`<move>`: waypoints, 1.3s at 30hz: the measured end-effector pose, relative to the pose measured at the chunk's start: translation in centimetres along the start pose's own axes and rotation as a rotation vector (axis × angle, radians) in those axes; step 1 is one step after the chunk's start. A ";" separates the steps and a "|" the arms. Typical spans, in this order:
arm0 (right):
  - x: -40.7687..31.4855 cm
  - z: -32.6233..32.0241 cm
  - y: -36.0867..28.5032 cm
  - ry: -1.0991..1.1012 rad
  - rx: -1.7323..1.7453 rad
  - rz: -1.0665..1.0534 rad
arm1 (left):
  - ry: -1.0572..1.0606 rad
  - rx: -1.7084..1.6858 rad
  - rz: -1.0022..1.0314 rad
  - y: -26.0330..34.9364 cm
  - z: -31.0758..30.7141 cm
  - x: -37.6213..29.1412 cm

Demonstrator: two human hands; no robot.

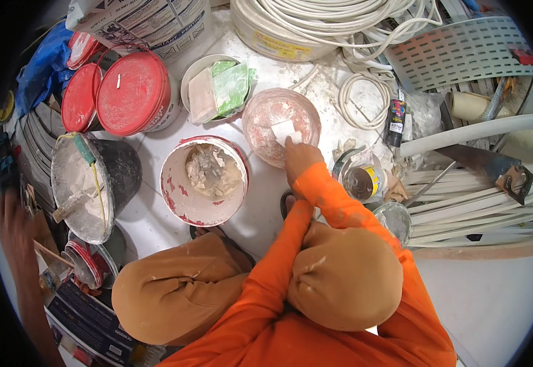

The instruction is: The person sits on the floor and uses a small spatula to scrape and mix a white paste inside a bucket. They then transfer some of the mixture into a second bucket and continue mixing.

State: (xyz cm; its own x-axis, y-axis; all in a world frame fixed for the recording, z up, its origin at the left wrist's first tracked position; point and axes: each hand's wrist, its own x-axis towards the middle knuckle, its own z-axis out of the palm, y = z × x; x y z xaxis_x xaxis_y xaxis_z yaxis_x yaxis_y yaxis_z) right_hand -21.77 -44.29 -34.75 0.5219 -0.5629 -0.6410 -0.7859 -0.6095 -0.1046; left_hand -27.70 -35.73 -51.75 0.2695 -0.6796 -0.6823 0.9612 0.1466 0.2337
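My right hand (299, 156) reaches over a round pinkish plastic tub (310, 103) with white and red smears. Its fingertips grip the edge of a small flat white piece (295, 137); a second white piece (283, 128) lies against it. My left arm crosses under the right forearm, and the left hand is hidden there. Left of the tub stands an open white bucket (170, 183) with red flakes on its wall and greyish, lumpy residue inside. Behind these, a pale bowl (188, 78) holds a green flat piece (233, 89) and a pinkish block (202, 96).
At left, a black bucket (122, 172) of pale powder holds a green-handled tool; red-lidded buckets (133, 91) stand behind it. Another person's hand (14, 225) shows at the far left. Coiled white cable (339, 18), an open can (360, 181) and a handsaw (482, 165) lie around the right side.
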 end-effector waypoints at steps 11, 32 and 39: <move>4.0 0.4 1.3 0.202 0.029 -0.060 | -0.059 -0.181 0.018 -5.2 0.1 1.7; 2.1 0.9 0.6 0.053 -0.036 0.042 | -0.035 -0.131 0.031 -6.6 -0.6 0.4; 3.1 1.3 0.2 0.085 -0.085 0.017 | -0.019 -0.168 0.027 -7.1 -0.7 -0.1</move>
State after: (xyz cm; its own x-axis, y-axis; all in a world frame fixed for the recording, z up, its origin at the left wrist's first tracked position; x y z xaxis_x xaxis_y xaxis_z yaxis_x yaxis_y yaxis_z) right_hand -20.77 -45.43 -37.75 0.5379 -0.6168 -0.5747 -0.7658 -0.6425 -0.0271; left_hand -34.47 -36.21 -53.85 0.2958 -0.6870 -0.6637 0.9503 0.2822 0.1314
